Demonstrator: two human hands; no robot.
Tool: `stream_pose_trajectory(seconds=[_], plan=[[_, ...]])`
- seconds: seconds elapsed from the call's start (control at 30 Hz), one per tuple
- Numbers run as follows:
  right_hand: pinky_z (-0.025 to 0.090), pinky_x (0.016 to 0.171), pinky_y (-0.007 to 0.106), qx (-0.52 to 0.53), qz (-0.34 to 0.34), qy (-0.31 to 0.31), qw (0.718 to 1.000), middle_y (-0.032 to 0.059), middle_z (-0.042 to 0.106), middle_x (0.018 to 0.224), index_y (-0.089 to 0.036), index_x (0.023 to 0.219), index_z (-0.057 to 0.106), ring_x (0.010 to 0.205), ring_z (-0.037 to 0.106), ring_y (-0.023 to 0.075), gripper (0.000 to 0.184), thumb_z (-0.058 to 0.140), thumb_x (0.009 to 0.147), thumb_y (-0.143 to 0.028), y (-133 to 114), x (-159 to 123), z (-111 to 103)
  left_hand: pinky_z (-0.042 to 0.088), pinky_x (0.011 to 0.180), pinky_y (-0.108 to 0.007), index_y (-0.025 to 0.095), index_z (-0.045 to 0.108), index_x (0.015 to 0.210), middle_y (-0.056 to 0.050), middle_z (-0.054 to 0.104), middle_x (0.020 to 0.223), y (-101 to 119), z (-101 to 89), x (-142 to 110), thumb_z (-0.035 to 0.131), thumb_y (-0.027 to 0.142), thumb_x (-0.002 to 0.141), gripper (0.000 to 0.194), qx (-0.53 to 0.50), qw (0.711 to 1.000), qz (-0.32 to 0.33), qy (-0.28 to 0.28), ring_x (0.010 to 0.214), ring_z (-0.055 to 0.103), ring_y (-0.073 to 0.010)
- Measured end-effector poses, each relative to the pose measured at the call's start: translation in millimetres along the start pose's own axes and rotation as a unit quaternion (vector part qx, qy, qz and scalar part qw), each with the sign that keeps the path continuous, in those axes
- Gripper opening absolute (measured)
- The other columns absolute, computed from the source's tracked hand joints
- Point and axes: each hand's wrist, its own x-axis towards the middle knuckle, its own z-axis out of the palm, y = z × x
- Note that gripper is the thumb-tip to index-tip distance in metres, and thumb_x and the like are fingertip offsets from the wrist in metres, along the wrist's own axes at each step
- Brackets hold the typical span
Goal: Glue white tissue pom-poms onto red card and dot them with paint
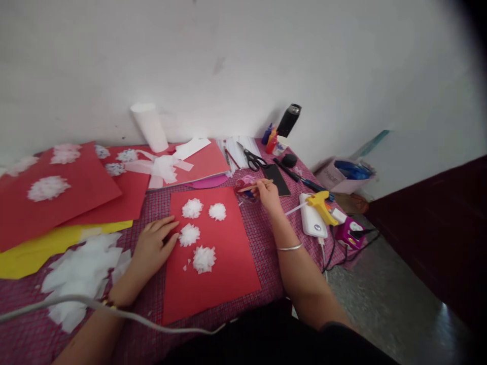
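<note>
My left hand (154, 248) lies flat with its fingers spread over the left edge of a red paper sheet (232, 253). On that sheet sit several white ruffled tissue-paper puffs (204, 259), with a few tiny white scraps beside the lowest one. Beyond the sheet's upper right corner, my right hand (267, 193) is closed around a slim wooden paintbrush (251, 187). The brush's far end is over a small clear dish (247, 196) with pink and dark blue in it; whether it touches cannot be made out.
White tissue pieces (81, 268) and more red sheets (76, 197) with puffs lie left. Scissors (251, 156), paint bottles (272, 142) and a black flask (289, 119) are at the back. A yellow glue gun (322, 207) rests on a power bank (312, 223). A white cable (152, 324) crosses in front.
</note>
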Motion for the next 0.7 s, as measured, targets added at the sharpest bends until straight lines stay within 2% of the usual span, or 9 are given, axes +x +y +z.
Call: stream_pose_trajectory(seconds=[0.17,0.27,0.43,0.53,0.7], plan=[[0.044,0.054,0.025,0.035,-0.024,0.024,0.999,-0.0013,0.06,0.058,-0.018,0.078,0.06,0.052,0.054,0.0124,0.023,0.052,0.088,-0.038,-16,-11,6,0.044,0.103,-0.049,0.019,0.068,0.116,-0.013,0.067,0.129,5,-1.7,0,0.048,0.034,0.094,0.034,-0.003,1.0,-0.004,-0.008,0.119,0.06,-0.0286],[0.044,0.052,0.026,0.065,-0.032,-0.032,0.997,0.0002,0.064,0.063,-0.019,0.085,0.061,0.051,0.054,0.0123,0.027,0.049,0.09,-0.043,-25,-32,27,0.045,0.103,-0.05,0.019,0.069,0.116,-0.013,0.067,0.129,4,-0.8,-1,0.048,0.033,0.094,0.033,-0.006,1.0,-0.004,-0.005,0.118,0.06,-0.0288],[0.047,0.051,0.027,0.08,-0.026,-0.172,0.982,0.0029,0.07,0.07,-0.019,0.088,0.069,0.052,0.058,0.0132,0.029,0.059,0.085,-0.047,-33,-70,65,0.045,0.102,-0.051,0.018,0.069,0.116,-0.014,0.066,0.129,4,0.4,-1,0.048,0.032,0.094,0.033,-0.007,1.0,-0.002,-0.005,0.118,0.06,-0.0294],[0.048,0.052,0.027,0.079,-0.022,-0.204,0.975,0.0032,0.071,0.073,-0.019,0.091,0.07,0.053,0.058,0.0129,0.032,0.06,0.085,-0.049,-33,-80,75,0.045,0.102,-0.05,0.019,0.069,0.117,-0.013,0.066,0.129,4,0.6,-1,0.049,0.032,0.094,0.032,-0.008,1.0,-0.004,-0.005,0.118,0.06,-0.0289],[0.048,0.052,0.026,0.075,-0.017,-0.218,0.973,0.0031,0.071,0.077,-0.019,0.095,0.068,0.052,0.058,0.0119,0.033,0.059,0.086,-0.049,-30,-81,80,0.045,0.102,-0.051,0.017,0.069,0.116,-0.014,0.067,0.128,4,0.4,-1,0.049,0.033,0.094,0.033,-0.011,1.0,-0.003,-0.005,0.117,0.06,-0.0298]])
